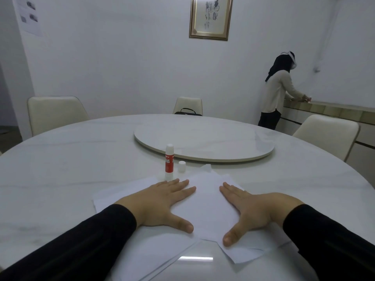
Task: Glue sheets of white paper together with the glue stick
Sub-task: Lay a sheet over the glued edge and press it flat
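Both sleeves (71, 246) in foreground; left hand (160, 201) and right hand (255, 211) flat, apart, pressing white paper (205, 207). Looks like bonding step. Glue stick (169, 162) upright, uncapped, beside cap (181, 166). Next: probably recap.

left hand (160, 203): flat, palm down, fingers together pointing forward-right, thumb splayed inward | right hand (255, 211): flat, palm down, fingers together pointing forward-left, thumb splayed inward | hands apart, thumbs angled toward each other | both forearms in black sleeves, converging from the lower corners
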`<state>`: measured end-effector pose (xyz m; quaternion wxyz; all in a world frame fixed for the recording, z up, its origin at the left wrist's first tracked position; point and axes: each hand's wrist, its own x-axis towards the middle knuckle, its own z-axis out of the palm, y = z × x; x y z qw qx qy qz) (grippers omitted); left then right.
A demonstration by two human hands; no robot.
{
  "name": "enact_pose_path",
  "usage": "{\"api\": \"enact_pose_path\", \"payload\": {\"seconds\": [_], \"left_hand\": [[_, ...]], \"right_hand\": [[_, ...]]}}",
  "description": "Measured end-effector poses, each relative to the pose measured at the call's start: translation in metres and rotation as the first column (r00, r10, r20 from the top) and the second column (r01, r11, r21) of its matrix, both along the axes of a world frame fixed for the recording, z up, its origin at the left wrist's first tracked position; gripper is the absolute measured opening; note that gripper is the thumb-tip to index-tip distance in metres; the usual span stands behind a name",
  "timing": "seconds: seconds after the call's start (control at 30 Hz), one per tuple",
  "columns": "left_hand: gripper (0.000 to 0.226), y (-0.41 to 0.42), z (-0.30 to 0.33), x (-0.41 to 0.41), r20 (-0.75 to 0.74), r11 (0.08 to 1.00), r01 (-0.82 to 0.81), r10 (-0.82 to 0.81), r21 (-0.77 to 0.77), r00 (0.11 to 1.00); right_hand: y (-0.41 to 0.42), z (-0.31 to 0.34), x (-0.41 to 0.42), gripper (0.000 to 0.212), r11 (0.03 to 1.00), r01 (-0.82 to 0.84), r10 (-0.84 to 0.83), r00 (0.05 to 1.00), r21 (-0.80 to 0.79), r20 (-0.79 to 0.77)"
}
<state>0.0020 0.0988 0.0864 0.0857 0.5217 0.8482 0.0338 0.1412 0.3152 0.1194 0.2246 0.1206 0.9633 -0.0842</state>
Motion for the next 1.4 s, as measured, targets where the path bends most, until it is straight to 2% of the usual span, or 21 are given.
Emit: {"api": "enact_pose_path", "payload": {"seconds": [0.23, 0.53, 0.67, 0.73, 0.87, 0.93, 1.07, 1.13, 1.23, 1.3, 1.4], "left_hand": [[0.104, -0.014, 0.004, -0.005, 0.04, 1.0, -0.02, 0.02, -0.006, 0.999], [0.103, -0.015, 0.009, -0.005, 0.083, 0.999, -0.035, 0.036, -0.022, 0.996], [0.105, -0.016, 0.007, -0.004, 0.129, 0.995, -0.068, 0.058, 0.075, 0.99], [0.105, -0.017, 0.006, -0.004, 0.139, 0.991, -0.065, 0.049, 0.114, 0.989], [0.106, -0.018, 0.005, -0.003, 0.171, 0.984, -0.081, 0.054, 0.158, 0.984], [0.107, -0.019, 0.005, -0.003, 0.18, 0.982, -0.084, 0.053, 0.167, 0.982], [0.103, -0.021, 0.004, -0.004, 0.197, 0.978, -0.073, 0.034, 0.195, 0.98], [0.086, -0.021, 0.003, -0.006, 0.26, 0.949, -0.086, 0.004, 0.304, 0.966], [0.071, -0.021, 0.003, -0.011, 0.355, 0.805, -0.192, -0.024, 0.561, 0.935], [0.067, -0.022, 0.002, -0.014, 0.381, 0.71, -0.256, -0.019, 0.656, 0.924], [0.06, -0.022, 0.005, -0.015, 0.383, 0.662, -0.289, 0.002, 0.692, 0.924]], "right_hand": [[0.018, 0.002, 0.018, 0.157, 0.999, 0.044, -0.046, 0.998, 0.029, 0.053], [0.021, 0.022, 0.017, 0.138, 0.994, -0.009, -0.002, 0.995, 0.109, 0.102], [0.013, 0.021, 0.001, 0.103, 0.996, 0.094, -0.092, 0.976, 0.002, -0.2], [0.009, 0.017, -0.008, 0.095, 0.986, 0.158, -0.167, 0.935, -0.054, -0.313], [0.009, 0.013, -0.021, 0.087, 0.979, 0.198, -0.202, 0.931, -0.046, -0.305], [0.009, 0.016, -0.025, 0.074, 0.974, 0.212, -0.225, 0.921, -0.074, -0.319], [0.014, 0.03, -0.024, 0.013, 0.992, 0.108, -0.126, 0.922, -0.068, -0.366], [0.021, 0.041, -0.018, 0.02, 0.992, 0.039, -0.087, 0.903, -0.121, -0.421], [0.04, 0.056, -0.001, 0.022, 0.94, 0.025, -0.214, 0.82, -0.34, -0.53], [0.056, 0.062, 0.008, 0.02, 0.845, 0.026, -0.374, 0.743, -0.535, -0.555], [0.075, 0.061, 0.009, 0.015, 0.649, 0.093, -0.627, 0.628, -0.756, -0.461]]}}
